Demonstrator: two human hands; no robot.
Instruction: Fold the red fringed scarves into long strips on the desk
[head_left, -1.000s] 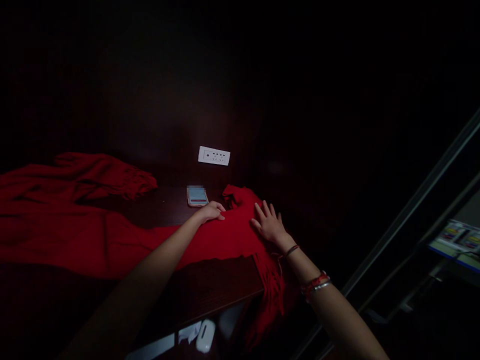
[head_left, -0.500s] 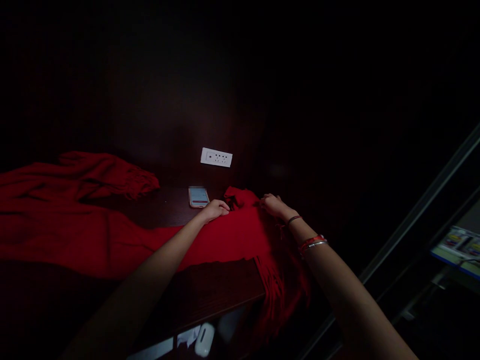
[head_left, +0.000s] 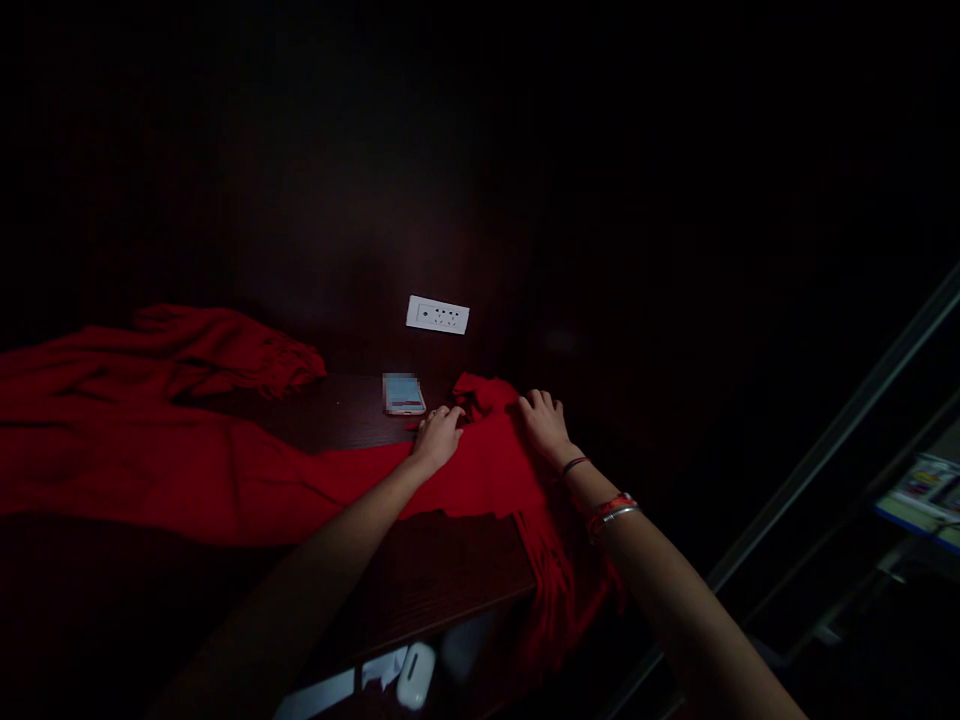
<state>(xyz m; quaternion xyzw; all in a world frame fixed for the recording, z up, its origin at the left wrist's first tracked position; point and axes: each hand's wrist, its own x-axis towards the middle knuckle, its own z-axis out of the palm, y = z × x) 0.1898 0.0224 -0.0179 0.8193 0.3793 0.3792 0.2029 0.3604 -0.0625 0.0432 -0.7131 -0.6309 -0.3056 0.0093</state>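
Observation:
A long red scarf (head_left: pixel 285 485) with fringed ends is spread along a dark wooden shelf (head_left: pixel 442 570). Its fringe hangs over the right end. My left hand (head_left: pixel 439 438) rests on the scarf's far edge, fingers a little bent and apart, beside a bunched fold of red cloth. My right hand (head_left: pixel 546 425), with bracelets on the wrist, lies on the scarf's right part, fingers spread and bent over the cloth. What lies under the fingertips is hidden.
A phone (head_left: pixel 403 394) with its screen lit lies just beyond my left hand. A white socket panel (head_left: pixel 438 315) is on the dark back wall. Below the shelf edge sits a white rounded object (head_left: pixel 416 676). A metal-edged frame runs along the right.
My left hand has turned from a pinch at the scarf's edge to lying on the cloth with fingers apart. My right hand's fingers have spread and settled on the scarf. The view shifted slightly.

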